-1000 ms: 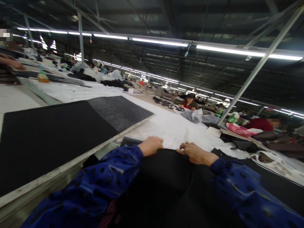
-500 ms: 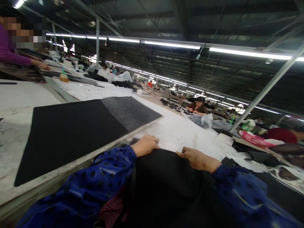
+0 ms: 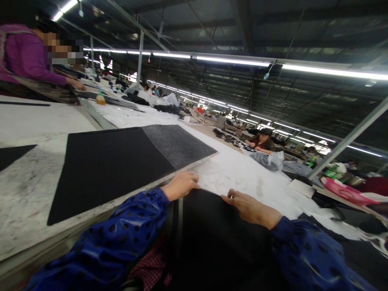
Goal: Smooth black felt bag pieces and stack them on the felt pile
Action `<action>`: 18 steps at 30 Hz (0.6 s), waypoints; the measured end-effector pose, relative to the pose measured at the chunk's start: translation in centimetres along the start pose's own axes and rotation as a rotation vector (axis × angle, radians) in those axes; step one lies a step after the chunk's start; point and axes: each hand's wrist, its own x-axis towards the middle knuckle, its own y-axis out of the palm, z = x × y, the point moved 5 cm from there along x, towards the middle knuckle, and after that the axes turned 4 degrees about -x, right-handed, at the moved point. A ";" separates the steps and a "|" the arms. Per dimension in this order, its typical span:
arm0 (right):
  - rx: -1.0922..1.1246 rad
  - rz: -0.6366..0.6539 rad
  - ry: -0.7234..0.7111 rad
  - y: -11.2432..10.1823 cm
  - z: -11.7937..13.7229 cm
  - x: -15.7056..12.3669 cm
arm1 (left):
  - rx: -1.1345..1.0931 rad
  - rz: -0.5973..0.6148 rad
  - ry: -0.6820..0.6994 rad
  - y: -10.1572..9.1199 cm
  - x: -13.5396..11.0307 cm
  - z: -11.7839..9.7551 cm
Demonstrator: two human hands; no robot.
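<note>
A piece of black fabric (image 3: 224, 234) hangs down in front of me, its top edge stretched between my two hands. My left hand (image 3: 181, 186) is closed on the upper left of that edge, fingers curled over it. With thumb and fingers, my right hand (image 3: 250, 206) pinches the same edge farther right. Another large black fabric panel (image 3: 109, 165) lies flat on the worktable to the left, with a grey speckled section (image 3: 180, 145) at its far right end. The lower part of the held fabric is dark and hard to make out.
A white-topped table (image 3: 239, 173) extends ahead. A bottle with amber liquid (image 3: 100, 98) stands at the back left, near a person in purple (image 3: 33, 56). Plastic bags (image 3: 269, 160) and a pink tray (image 3: 348, 191) lie to the right. Another person (image 3: 262, 141) sits farther back.
My view has turned slightly left, so the scene sits farther right and more of the person in purple shows. Both hands keep their hold on the fabric edge.
</note>
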 end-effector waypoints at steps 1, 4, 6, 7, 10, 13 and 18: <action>-0.018 0.001 0.001 -0.2 0.6 0.2 | -0.003 -0.002 -0.001 0.0 0.0 0.0; -0.091 0.027 0.034 -0.9 1.8 0.9 | -0.017 -0.030 -0.008 0.0 -0.3 0.2; -0.120 0.038 0.041 -1.3 2.1 1.3 | -0.026 -0.065 -0.025 -0.1 -0.8 0.5; -0.128 0.054 0.040 -1.4 2.1 1.5 | -0.028 -0.081 -0.036 -0.1 -1.1 0.7; -0.126 0.118 0.032 -1.7 2.1 2.1 | -0.027 -0.109 -0.055 -0.1 -1.7 1.1; -0.110 0.103 0.033 -2.4 3.1 2.9 | -0.026 -0.116 -0.055 0.1 -1.8 1.2; -0.087 -0.080 -0.076 -4.0 5.2 4.3 | -0.046 -0.145 -0.062 0.3 -1.9 1.1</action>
